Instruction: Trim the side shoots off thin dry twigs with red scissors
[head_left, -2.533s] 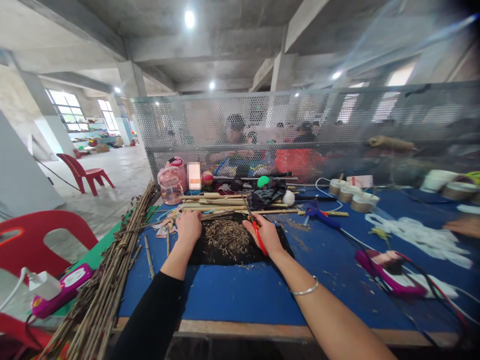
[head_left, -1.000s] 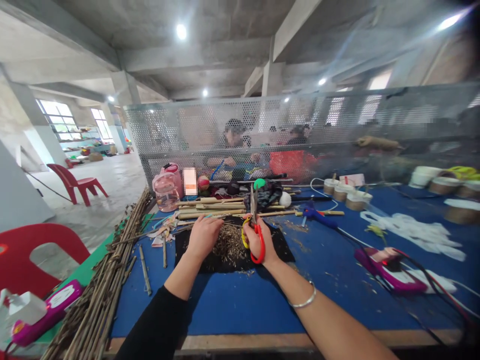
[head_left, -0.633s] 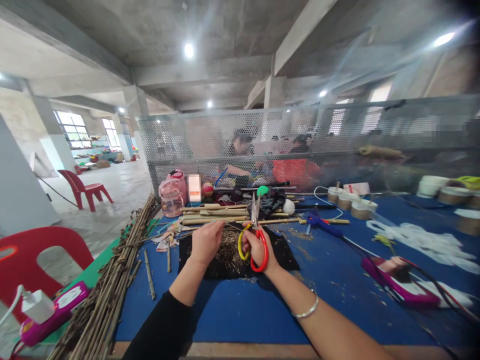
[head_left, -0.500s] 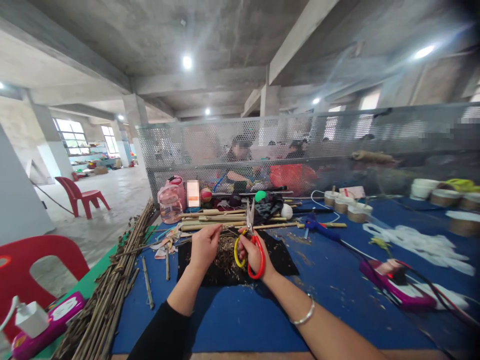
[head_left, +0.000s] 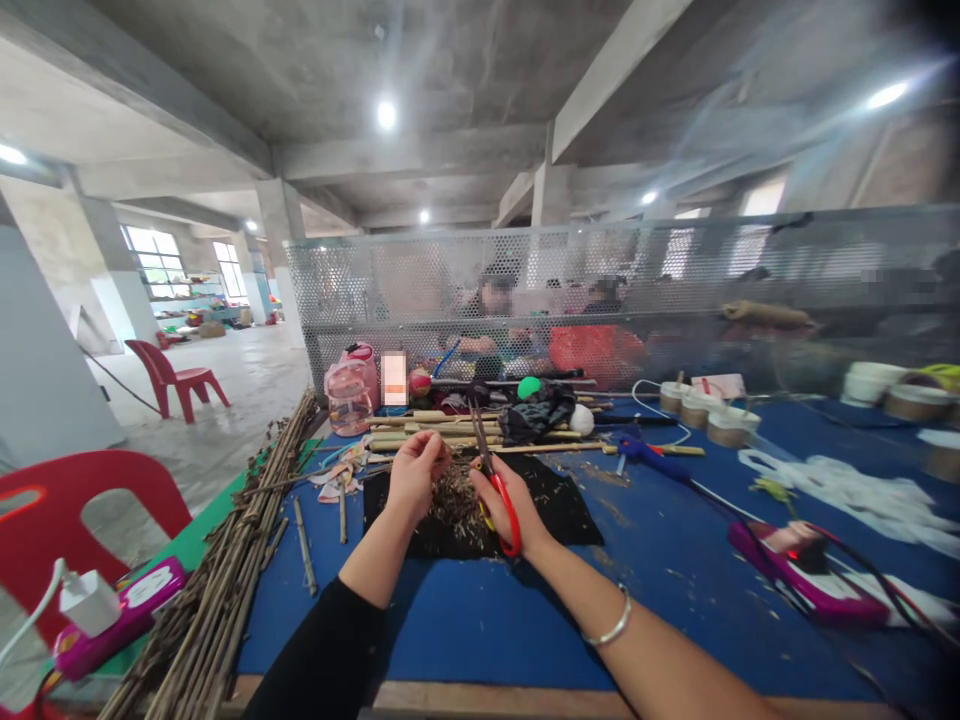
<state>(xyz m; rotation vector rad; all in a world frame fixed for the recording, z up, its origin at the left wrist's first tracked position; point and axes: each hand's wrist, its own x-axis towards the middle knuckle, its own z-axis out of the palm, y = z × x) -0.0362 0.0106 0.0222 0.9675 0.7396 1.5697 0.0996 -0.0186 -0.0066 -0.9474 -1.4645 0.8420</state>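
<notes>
My right hand (head_left: 508, 505) is closed round red-and-yellow-handled scissors (head_left: 495, 490), blades pointing up and away. My left hand (head_left: 417, 474) is pinched shut just left of the blades, holding a thin twig piece too small to make out clearly. Both hands hover over a black cloth (head_left: 559, 505) that carries a heap of short cut twig bits (head_left: 454, 500), on the blue table (head_left: 465, 610).
A long bundle of sticks (head_left: 225, 570) lies along the table's left edge. Bamboo lengths (head_left: 420, 432), a pink jug (head_left: 349, 395), a blue glue gun (head_left: 649, 452), tape rolls (head_left: 709, 412) and a purple tool with cables (head_left: 787, 570) lie around. People sit behind a mesh screen (head_left: 600, 290).
The right hand lifted the scissors off the cloth and raised the blades upright. The left hand moved from the cloth's left edge toward the blades and pinched shut.
</notes>
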